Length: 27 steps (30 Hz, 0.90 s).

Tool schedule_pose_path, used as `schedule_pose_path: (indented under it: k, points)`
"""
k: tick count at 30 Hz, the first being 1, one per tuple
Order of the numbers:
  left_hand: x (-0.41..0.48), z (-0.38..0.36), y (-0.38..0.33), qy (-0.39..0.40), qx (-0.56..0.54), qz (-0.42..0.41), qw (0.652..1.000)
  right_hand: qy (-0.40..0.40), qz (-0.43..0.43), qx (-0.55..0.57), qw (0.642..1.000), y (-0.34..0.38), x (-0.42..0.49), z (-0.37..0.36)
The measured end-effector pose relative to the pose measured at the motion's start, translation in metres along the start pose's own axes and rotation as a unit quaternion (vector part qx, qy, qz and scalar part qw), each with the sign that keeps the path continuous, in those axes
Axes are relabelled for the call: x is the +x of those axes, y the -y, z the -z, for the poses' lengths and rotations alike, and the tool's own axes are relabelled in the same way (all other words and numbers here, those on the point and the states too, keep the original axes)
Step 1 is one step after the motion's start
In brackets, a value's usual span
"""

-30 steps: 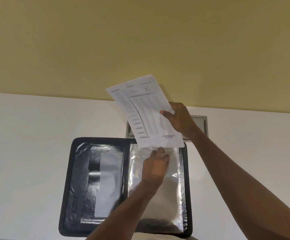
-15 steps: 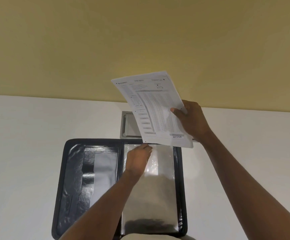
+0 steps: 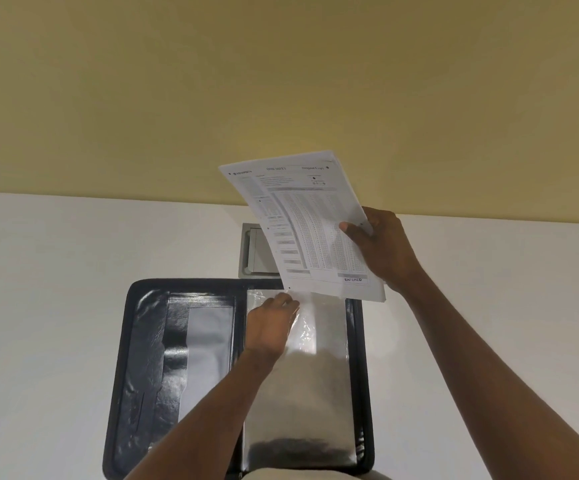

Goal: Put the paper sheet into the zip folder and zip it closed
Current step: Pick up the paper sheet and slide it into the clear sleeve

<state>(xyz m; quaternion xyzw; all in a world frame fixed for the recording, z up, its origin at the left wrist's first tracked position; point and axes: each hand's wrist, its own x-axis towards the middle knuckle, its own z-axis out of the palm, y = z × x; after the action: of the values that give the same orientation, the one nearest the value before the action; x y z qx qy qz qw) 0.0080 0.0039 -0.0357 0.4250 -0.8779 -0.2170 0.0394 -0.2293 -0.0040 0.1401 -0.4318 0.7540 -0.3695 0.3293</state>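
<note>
— Since the left hand has slid from the middle of the plastic sleeve to its top left corner, is that pocket open now?

— It looks so. The fingertips sit at the sleeve's mouth, and a film of plastic seems to lie over them, so I judge they are lifting the top layer. Whether they actually pinch it, I cannot tell.

— And the paper sheet?

— It is in the air, tilted, above the far edge of the zip folder. The right hand grasps its right edge, thumb on the printed face and fingers behind. Its lower edge overlaps the top of the sleeve, just beside the left fingertips.

— What differs from a second ago?

— Then the left hand covered the middle of the mouth, right under the sheet. Now that hand is off to the left, the sheet sits a little more to the right over the folder, and the opening below it is free.

— So where does the task stand?

— The sheet is lined up but not yet in. The folder lies spread flat on the white table, unzipped. Feeding the lower edge into the mouth comes next, I would say.
</note>
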Motion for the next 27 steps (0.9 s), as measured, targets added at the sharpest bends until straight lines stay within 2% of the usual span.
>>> schedule_pose_path:
  k: [13,19,27]
  points:
    - [-0.008,0.008,0.003,-0.085,-0.018,-0.064,0.994,0.053,0.000,-0.074,0.996,0.012,0.007,-0.031]
    - [-0.012,0.012,-0.001,-0.082,-0.017,-0.064,0.994,0.077,-0.009,-0.067,0.995,0.004,0.006,-0.047]
    - [-0.006,0.013,-0.016,-0.019,-0.017,-0.042,0.999,0.078,-0.065,-0.014,0.995,-0.022,0.019,-0.053]
